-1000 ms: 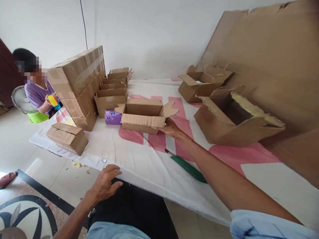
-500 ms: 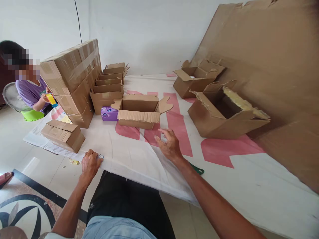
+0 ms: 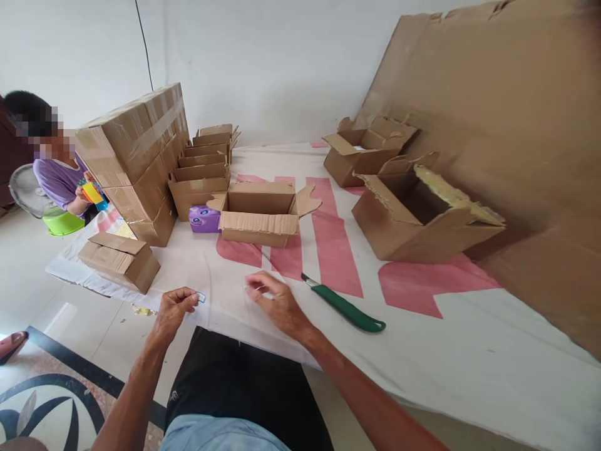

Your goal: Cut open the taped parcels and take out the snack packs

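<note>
My left hand [image 3: 173,309] pinches a small clear, blue-edged thing [image 3: 201,297] at the near edge of the white sheet with pink markings [image 3: 244,294]. My right hand [image 3: 275,302] hovers just right of it, fingers curled, thumb and forefinger near each other; I cannot make out anything in them. A green-handled knife [image 3: 345,307] lies on the sheet to the right of my right hand. Beyond my hands stands an open cardboard box [image 3: 260,216] with its flaps up, and a purple packet [image 3: 204,219] lies against its left side.
A person in purple [image 3: 61,178] sits at the far left holding a coloured object, beside a fan and a green basin. Taped cartons [image 3: 136,156] are stacked left, with a row of open boxes [image 3: 201,175] behind. A closed box [image 3: 119,260] lies near-left. Torn boxes [image 3: 422,213] and large cardboard [image 3: 516,125] stand right.
My right hand let go of the open box and drew back toward me, uncovering the knife. My left hand moved from my lap to the sheet's edge and pinched the small clear thing.
</note>
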Demonstrator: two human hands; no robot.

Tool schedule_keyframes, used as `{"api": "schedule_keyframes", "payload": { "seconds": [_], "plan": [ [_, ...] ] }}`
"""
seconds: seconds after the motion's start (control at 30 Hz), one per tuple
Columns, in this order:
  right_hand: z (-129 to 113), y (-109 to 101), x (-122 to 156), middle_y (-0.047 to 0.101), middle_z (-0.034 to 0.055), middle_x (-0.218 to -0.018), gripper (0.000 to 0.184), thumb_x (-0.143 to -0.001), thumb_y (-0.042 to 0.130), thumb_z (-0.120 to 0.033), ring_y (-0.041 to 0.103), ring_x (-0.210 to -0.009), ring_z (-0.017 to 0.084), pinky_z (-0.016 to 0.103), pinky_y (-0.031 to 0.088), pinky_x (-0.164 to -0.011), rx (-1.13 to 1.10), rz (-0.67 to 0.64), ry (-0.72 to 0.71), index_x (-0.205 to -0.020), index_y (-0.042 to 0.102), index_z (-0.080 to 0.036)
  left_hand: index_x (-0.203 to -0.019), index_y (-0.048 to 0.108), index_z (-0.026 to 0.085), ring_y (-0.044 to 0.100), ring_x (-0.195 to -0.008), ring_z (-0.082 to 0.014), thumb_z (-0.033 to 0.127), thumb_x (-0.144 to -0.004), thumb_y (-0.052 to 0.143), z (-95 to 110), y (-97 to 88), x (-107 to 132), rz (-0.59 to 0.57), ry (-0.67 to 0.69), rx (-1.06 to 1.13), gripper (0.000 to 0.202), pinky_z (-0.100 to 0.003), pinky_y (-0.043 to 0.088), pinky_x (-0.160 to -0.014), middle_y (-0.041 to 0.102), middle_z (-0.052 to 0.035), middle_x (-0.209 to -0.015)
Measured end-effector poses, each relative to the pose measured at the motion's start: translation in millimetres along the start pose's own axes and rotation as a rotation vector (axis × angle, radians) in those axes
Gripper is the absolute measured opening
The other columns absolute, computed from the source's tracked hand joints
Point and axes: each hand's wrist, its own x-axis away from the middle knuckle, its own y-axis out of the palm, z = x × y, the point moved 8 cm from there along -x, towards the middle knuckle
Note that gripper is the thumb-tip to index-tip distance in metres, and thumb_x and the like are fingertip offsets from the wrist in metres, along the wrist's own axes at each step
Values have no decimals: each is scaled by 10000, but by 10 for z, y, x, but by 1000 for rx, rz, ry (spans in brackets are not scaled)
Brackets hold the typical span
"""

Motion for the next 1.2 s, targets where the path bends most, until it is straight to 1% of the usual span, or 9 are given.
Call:
{"api": "schedule_keyframes", "payload": {
  "seconds": [0.17,0.5,0.57,0.67,0.8,0.97,1.07,1.13,1.2],
  "plan": [
    [-391,673,65,738,33,-877,324,-916,709,-522,677,-830,191,338,556,-798,-281,-288,151,-969,748,-205,-738,806,188,588,-747,-166,502,-791,848,385,163,191,-76,133,178,320,-291,495,-733,681,-35,-751],
    [-564,812,82,704,17,-754,340,-894,734,-539,680,-741,179,332,579,-751,-418,-383,172,-825,739,-207,-834,825,196,685,-757,-183,406,-901,801,568,170,335,-117,313,96,222,-296,548,-725,751,-49,-798],
    [-580,825,70,699,17,-732,367,-888,737,-554,673,-715,175,335,579,-744,-444,-395,190,-781,719,-204,-1005,819,207,700,-759,-174,313,-918,782,675,110,396,-93,428,-9,143,-296,573,-733,771,-49,-878],
    [-591,873,56,688,13,-687,406,-869,756,-574,655,-672,167,339,571,-734,-479,-446,246,-723,685,-202,-1251,751,245,736,-898,-193,185,-941,733,967,45,571,-58,758,-312,317,-329,602,-822,781,-84,-1102],
    [-598,994,70,677,12,-646,451,-826,788,-612,637,-634,160,346,553,-728,-505,-549,333,-707,672,-193,-1128,761,241,740,-923,-206,125,-1031,568,1219,108,801,-6,1129,-809,245,-351,578,-792,788,-104,-1139],
    [-622,1139,63,649,5,-667,457,-814,769,-620,619,-623,160,353,544,-705,-558,-629,395,-694,640,-198,-999,740,207,715,-780,-178,120,-1045,505,1238,125,811,-24,1241,-947,255,-331,548,-694,804,-94,-1063],
    [-563,1118,-12,656,14,-745,405,-837,730,-590,629,-690,173,353,538,-729,-448,-579,344,-762,672,-197,-950,757,223,745,-865,-190,186,-1024,560,1258,-278,453,-8,1111,-784,214,-323,588,-782,807,-92,-1002],
    [-465,1063,-75,641,9,-768,359,-834,718,-558,620,-741,182,355,531,-762,-324,-503,298,-801,684,-202,-854,773,215,757,-885,-214,243,-935,659,1300,-918,-35,198,859,-590,143,-328,604,-804,811,-89,-949],
    [-331,1031,-108,617,1,-760,326,-833,693,-532,600,-769,188,361,527,-797,-242,-455,284,-811,680,-208,-760,768,199,738,-769,-212,261,-775,745,1195,-1756,-555,539,453,-336,68,-313,592,-736,786,-56,-796]
  ]
}}
